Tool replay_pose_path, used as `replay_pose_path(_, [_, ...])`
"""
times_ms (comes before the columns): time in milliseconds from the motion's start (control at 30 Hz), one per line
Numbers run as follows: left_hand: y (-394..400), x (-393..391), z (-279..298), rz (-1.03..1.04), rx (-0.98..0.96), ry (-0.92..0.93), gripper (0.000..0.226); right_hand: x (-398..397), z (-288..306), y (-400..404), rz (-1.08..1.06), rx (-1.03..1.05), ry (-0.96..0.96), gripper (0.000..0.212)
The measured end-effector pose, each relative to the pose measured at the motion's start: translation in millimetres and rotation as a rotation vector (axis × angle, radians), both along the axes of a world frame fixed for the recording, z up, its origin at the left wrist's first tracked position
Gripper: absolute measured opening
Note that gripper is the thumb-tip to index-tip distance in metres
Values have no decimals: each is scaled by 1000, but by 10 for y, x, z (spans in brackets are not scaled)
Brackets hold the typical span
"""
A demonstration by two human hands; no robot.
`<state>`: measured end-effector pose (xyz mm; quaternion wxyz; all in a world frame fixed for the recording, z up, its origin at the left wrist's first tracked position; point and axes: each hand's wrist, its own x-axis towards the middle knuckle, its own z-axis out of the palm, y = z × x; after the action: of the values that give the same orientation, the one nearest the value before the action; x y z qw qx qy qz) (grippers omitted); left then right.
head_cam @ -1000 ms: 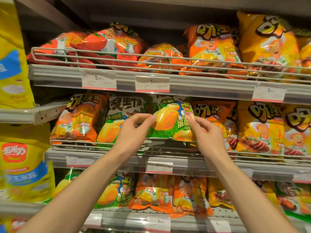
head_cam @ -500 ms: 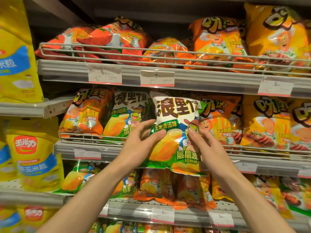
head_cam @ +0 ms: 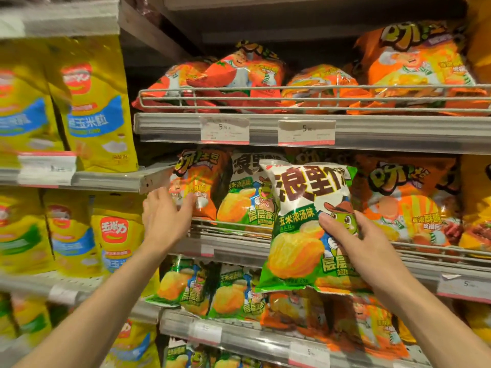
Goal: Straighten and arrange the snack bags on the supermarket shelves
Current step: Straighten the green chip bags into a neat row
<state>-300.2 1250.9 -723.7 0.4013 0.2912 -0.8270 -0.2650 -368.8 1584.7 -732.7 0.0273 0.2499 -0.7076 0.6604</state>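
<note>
We note right hand (head_cam: 369, 243) gripping green bag (head_cam: 305, 229) clear of shelf (head_cam: 239, 245), left hand (head_cam: 166, 216) open, fingers touching orange bag (head_cam: 198, 187)

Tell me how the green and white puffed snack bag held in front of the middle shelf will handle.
The green and white puffed snack bag looks air-filled, so probably light for its size. Its glossy film may be slippery; the right hand pinches it from one side. The crinkled bottom seam suggests soft, floppy edges, and the contents are likely crushable under a firm squeeze.

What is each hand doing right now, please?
Left hand: open, fingers reaching to the orange bag on the shelf.
Right hand: holding the green bag out in front of the shelf.
</note>
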Motion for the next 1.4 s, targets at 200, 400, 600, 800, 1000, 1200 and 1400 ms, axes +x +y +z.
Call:
replay_pose_path(200, [-353,-149,-57,32,163,-228,71,14,25,-144,34,-4,1,54])
replay_pose_path(400, [-243,-180,-85,52,71,-70,77,7,7,-258,18,2,-11,53])
replay_pose_path(600, [-178,-199,19,-31,179,-8,64,24,5,-283,15,20,-3,53])
replay_pose_path(800, [-148,-175,103,-65,110,187,55,21,12,-284,10,19,-32,54])
replay_pose_path(1000, [-92,-127,166,-7,58,333,54,15,1,-273,20,12,-34,48])
replay_pose_path(1200, [-127,109,100,-83,191,409,55,28,-10,-267,-2,11,-36,53])
replay_pose_path(1400, [81,424,-45,-172,218,489,56,73,-2,-210,-12,-16,-52,57])
